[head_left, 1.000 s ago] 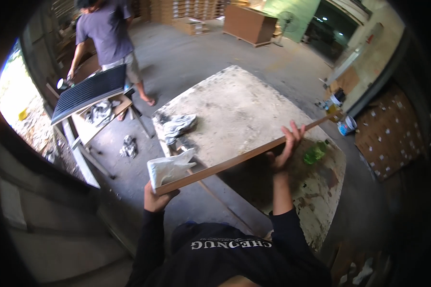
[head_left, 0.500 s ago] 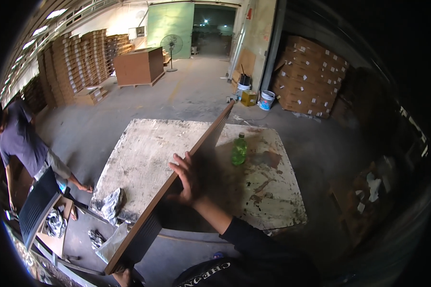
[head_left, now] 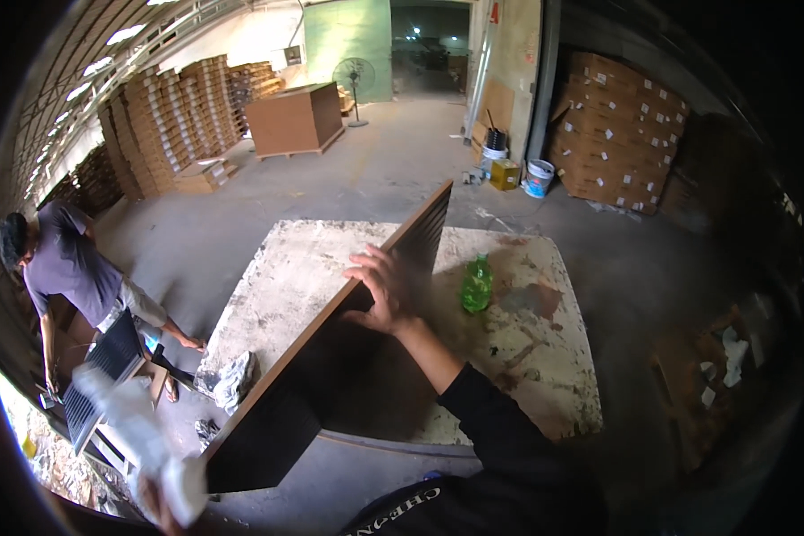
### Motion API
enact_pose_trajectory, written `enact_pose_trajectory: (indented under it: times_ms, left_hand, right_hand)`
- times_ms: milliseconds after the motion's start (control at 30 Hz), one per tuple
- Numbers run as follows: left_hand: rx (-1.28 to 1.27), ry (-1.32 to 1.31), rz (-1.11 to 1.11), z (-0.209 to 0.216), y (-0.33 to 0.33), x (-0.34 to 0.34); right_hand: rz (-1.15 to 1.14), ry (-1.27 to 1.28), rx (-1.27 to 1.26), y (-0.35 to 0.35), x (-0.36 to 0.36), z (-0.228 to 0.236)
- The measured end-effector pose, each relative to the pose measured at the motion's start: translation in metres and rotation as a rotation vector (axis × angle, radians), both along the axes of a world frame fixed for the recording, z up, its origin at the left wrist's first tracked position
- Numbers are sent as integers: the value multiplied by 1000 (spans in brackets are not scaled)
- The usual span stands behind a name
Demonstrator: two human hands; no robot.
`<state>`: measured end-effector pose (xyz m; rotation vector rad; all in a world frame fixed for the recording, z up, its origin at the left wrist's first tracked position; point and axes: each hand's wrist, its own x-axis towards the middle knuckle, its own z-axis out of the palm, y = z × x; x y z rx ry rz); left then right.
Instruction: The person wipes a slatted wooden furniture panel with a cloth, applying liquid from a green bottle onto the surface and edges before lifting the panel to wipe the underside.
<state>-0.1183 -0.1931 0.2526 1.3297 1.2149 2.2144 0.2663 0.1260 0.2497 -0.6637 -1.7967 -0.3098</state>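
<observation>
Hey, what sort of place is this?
Likely a workshop inside a warehouse: brown boxes stand in tall stacks, the worktable is stained, and your right hand grips a dark ribbed panel.

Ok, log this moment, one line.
right hand: gripping dark panel by upper edge; left hand: at blurred white material, grip unclear; green bottle: on table

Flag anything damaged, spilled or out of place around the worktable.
The worktable's top looks worn: near the green bottle, dark and reddish blotches break up its pale surface. A crumpled rag lies untidily at its near left corner. The held dark panel shows no clear damage.
</observation>
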Motion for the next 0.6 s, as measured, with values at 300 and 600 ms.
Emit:
enact_pose_trajectory:
  times_ms: [300, 600]
  left_hand:
    - [-729, 1532, 825, 28, 35, 83]
    - [-561, 1647, 679, 40, 76, 147]
  right_hand:
    - [-178, 304, -92, 92, 73, -11]
    - [144, 1019, -1126, 271, 185, -96]
